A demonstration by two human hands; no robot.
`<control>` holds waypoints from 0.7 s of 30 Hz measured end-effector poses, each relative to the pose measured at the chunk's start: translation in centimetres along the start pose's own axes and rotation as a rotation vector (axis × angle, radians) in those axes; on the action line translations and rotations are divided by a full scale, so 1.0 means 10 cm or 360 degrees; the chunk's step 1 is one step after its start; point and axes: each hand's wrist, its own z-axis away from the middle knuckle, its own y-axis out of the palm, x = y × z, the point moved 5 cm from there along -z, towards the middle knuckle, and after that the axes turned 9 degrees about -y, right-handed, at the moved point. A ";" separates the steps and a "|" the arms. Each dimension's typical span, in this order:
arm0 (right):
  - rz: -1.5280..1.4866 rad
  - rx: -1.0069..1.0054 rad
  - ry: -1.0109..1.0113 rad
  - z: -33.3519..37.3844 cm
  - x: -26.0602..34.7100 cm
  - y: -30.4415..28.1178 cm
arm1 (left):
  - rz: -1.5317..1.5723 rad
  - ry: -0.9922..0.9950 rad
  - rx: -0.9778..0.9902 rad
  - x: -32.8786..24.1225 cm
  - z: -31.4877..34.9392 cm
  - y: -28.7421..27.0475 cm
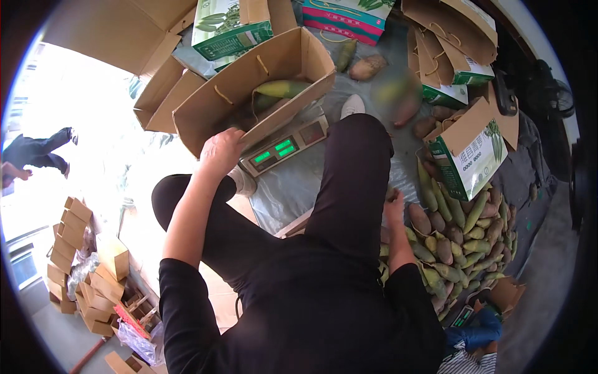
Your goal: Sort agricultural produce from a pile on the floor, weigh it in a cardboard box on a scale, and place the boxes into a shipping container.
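My left hand (222, 151) is closed on the near edge of an open cardboard box (198, 118), fingers curled at its rim. The box rests tilted on a weighing scale (288, 148) with a lit green display. Inside lie a few radishes, a long green radish (283, 88) showing best; the far left of the inside is in shadow. My right hand (394, 207) is low beside my right knee, at the edge of a heap of green and reddish radishes (473, 246). Its fingers look curled, and what they hold, if anything, cannot be made out.
Printed green-and-white cartons (471, 156) stand at the right, with more at the back. Loose radishes (367, 67) lie on plastic sheeting (274, 199) beyond my foot. Folded cardboard (99, 299) is stacked at the lower left. Other people are at the far left (40, 153) and lower right (476, 333).
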 end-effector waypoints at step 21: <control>0.0327 0.0401 -0.2045 -0.28 5.04 0.94 | -0.0023 0.0089 0.0032 -0.15 -0.19 0.06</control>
